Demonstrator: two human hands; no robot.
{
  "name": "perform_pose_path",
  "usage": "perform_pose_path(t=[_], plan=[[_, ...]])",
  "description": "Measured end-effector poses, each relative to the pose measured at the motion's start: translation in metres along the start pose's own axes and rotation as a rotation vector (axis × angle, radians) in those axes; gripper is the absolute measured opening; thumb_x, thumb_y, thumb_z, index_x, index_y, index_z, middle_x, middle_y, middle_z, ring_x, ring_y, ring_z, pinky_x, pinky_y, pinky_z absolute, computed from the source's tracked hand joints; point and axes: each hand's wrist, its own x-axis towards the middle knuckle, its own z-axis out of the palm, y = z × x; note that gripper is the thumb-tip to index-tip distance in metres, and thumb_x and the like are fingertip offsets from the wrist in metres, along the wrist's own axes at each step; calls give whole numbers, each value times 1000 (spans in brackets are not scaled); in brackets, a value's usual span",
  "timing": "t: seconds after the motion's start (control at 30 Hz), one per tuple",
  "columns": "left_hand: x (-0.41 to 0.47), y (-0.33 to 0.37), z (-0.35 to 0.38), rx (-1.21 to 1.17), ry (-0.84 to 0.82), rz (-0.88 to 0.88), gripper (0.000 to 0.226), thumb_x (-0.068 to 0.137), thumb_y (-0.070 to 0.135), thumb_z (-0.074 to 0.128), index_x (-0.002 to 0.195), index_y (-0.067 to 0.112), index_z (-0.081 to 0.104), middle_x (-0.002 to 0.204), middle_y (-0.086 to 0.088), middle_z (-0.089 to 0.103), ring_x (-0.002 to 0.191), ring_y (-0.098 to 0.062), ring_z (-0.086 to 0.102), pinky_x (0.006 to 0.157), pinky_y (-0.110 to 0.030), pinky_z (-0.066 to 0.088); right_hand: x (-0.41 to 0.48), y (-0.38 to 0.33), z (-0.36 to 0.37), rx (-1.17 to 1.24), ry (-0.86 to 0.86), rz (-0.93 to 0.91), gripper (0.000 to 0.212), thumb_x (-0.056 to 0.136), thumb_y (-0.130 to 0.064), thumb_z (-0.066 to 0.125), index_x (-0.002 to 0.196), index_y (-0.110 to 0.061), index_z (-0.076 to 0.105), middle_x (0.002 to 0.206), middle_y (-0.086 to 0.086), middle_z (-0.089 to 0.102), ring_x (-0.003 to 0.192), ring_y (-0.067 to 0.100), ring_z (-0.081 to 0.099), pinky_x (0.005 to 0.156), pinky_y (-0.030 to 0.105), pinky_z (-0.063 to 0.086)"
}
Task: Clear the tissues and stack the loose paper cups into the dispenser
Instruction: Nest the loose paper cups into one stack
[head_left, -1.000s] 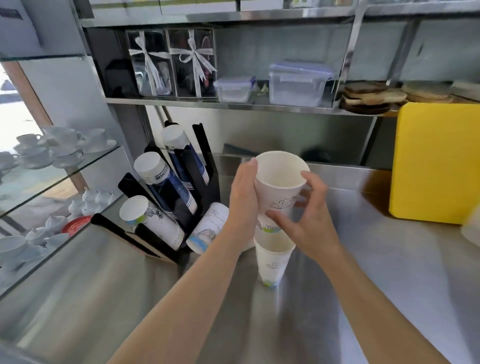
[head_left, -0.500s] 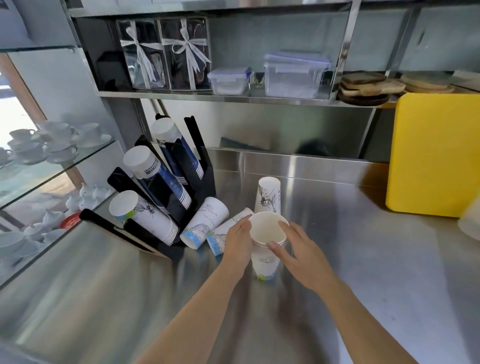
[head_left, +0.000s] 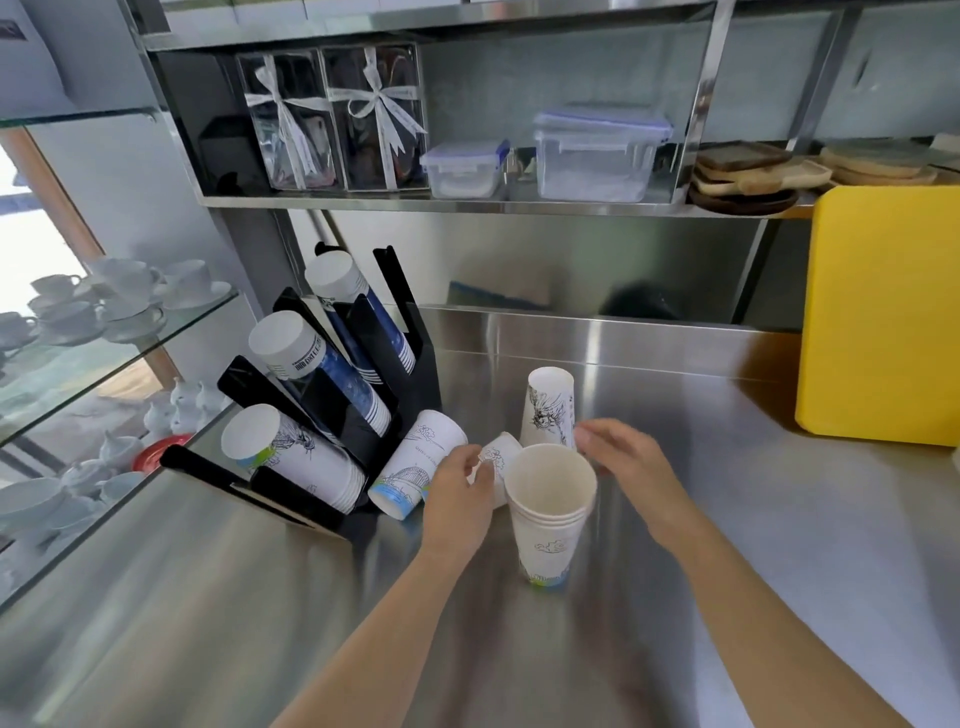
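So the nested stack of cups (head_left: 549, 512) stood upright, mouth up, on the steel table (head_left: 779, 545), pretty much dead centre, with a few rims showing one inside the other near the top. Neither hand was actually on it. The left hand (head_left: 462, 491) sat just to its left, fingers curled loosely around a small cup lying on its side (head_left: 500, 457), touching it as far as I could see, though whether it really had a grip I couldn't tell. The right hand (head_left: 631, 460) was open with fingers spread, a bit blurred, hanging just behind and to the right of the stack, right next to an upside-down cup (head_left: 550, 408) with a black sketchy print. Couldn't tell if the fingertips touched that one. Another loose cup (head_left: 418, 470) lay on its side left of the left hand, its blue-green rim end toward the camera, leaning up against the black dispenser (head_left: 358, 410). The dispenser held three slanted rows of cups: white printed ones in the lowest slot (head_left: 291, 457), and dark blue ones in the middle (head_left: 322, 374) and top slots (head_left: 358, 306). Off to the right was a big yellow box (head_left: 883, 317) on the table. On the shelf above sat two clear lidded containers (head_left: 597, 150) and two ribbon-tied gift boxes (head_left: 332, 119), and the glass shelves (head_left: 171, 322) on the left carried white teacups.
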Motion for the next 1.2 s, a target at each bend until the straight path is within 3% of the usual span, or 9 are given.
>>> perform_pose_path(t=[0.1, 0.17, 0.23, 0.37, 0.53, 0.63, 0.87, 1.1, 1.2], plan=[[15, -17, -6, 343, -11, 129, 36, 89, 19, 51, 124, 13, 51, 123, -7, 57, 114, -25, 49, 101, -43, 38, 23, -1, 0, 137, -105, 157, 26, 83, -38, 58, 93, -16, 68, 102, 9, 67, 93, 20, 61, 82, 31, 45], [25, -25, -8, 504, -61, 189, 42, 86, 22, 54, 127, 14, 47, 126, -10, 55, 115, -28, 47, 100, -42, 37, 37, 2, 2, 243, -116, 255, 44, 79, -50, 53, 97, -12, 67, 107, 12, 67, 99, 22, 61, 89, 34, 45], [34, -33, -8, 631, -118, 221, 51, 85, 27, 56, 132, 15, 41, 129, -10, 51, 118, -29, 44, 101, -39, 34, 50, 9, 6, 303, -135, 335, 47, 84, -51, 48, 100, -10, 65, 109, 12, 67, 103, 22, 61, 94, 35, 45], [47, -45, -3, 794, -224, 246, 66, 83, 36, 57, 139, 17, 26, 135, -8, 44, 123, -27, 40, 103, -38, 30, 69, 26, 14, 187, -234, 434, 40, 89, -43, 50, 103, -8, 64, 111, 9, 67, 101, 21, 63, 92, 33, 47], [61, -56, -1, 903, -312, 232, 79, 80, 37, 59, 142, 18, 14, 140, -7, 39, 128, -26, 37, 104, -37, 29, 76, 41, 22, -81, -334, 441, 14, 82, -10, 59, 89, -11, 71, 92, 8, 69, 79, 20, 64, 71, 26, 53], [67, -53, -2, 857, -331, 220, 80, 76, 42, 63, 139, 21, 20, 136, -6, 44, 124, -27, 42, 100, -39, 33, 81, 50, 29, -88, -376, 424, 10, 77, -2, 61, 77, -10, 68, 87, 16, 61, 78, 26, 57, 74, 35, 46], [80, -24, -15, 561, -236, 234, 79, 65, 47, 72, 130, 26, 34, 122, -1, 54, 113, -24, 49, 94, -40, 41, 97, 12, 34, -45, -293, 253, 12, 82, -4, 63, 73, -11, 63, 71, 6, 58, 65, 16, 55, 68, 30, 47], [86, 51, -38, 186, -166, 414, 78, 64, 34, 77, 129, 26, 33, 126, 3, 49, 116, -17, 47, 97, -41, 43, 95, -90, 28, -103, -226, -101, 15, 84, 0, 59, 76, -12, 65, 66, -7, 66, 62, 4, 58, 61, 18, 47], [82, 80, -44, -35, -253, 369, 89, 59, 46, 75, 133, 28, 29, 127, 4, 52, 115, -14, 52, 97, -43, 47, 81, -129, 24, -117, -153, -289, 14, 83, 0, 60, 74, -10, 65, 61, -10, 66, 58, 0, 57, 57, 13, 45]])
